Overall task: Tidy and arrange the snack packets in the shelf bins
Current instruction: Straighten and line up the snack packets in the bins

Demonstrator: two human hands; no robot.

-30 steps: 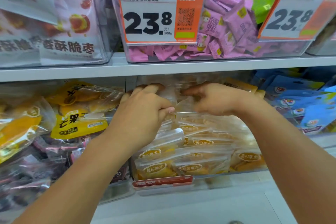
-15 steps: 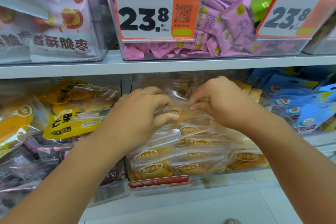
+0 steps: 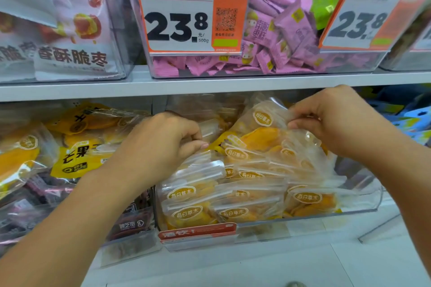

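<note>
Clear packets of dried mango (image 3: 261, 137) sit heaped in the clear bin (image 3: 363, 196) on the lower shelf, centre. Top packet tilted up toward the back, orange slices showing through the film. Right hand (image 3: 338, 121) pinches that packet's upper right edge, fingers curled tight on the plastic. Left hand (image 3: 161, 147) at the bin's left side, fingers bent onto the clear edge of another packet (image 3: 210, 127); grip itself partly hidden. Front rows of packets (image 3: 233, 207) stand upright behind a red label strip (image 3: 198, 232). Left neighbour bin: yellow mango bags (image 3: 77, 154). Shelf above: pink wrapped sweets (image 3: 279, 37) behind an orange price tag (image 3: 193, 15).
</note>
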